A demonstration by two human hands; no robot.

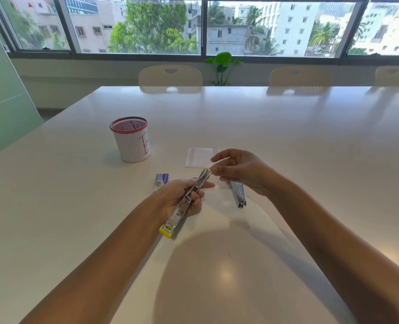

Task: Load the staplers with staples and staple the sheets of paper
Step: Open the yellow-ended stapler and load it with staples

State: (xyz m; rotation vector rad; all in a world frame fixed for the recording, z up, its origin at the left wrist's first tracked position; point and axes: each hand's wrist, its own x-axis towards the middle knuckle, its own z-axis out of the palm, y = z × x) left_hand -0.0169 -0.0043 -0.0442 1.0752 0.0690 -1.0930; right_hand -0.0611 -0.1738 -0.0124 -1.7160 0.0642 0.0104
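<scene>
Here, nearest me, my left hand grips the opened yellow stapler above the table, its channel facing up. My right hand hovers at its far tip, fingers loosely curled, possibly pinching staples; I cannot tell. A skewed strip could jam or scatter. Beyond lie the second stapler, staple box and paper sheets.
</scene>
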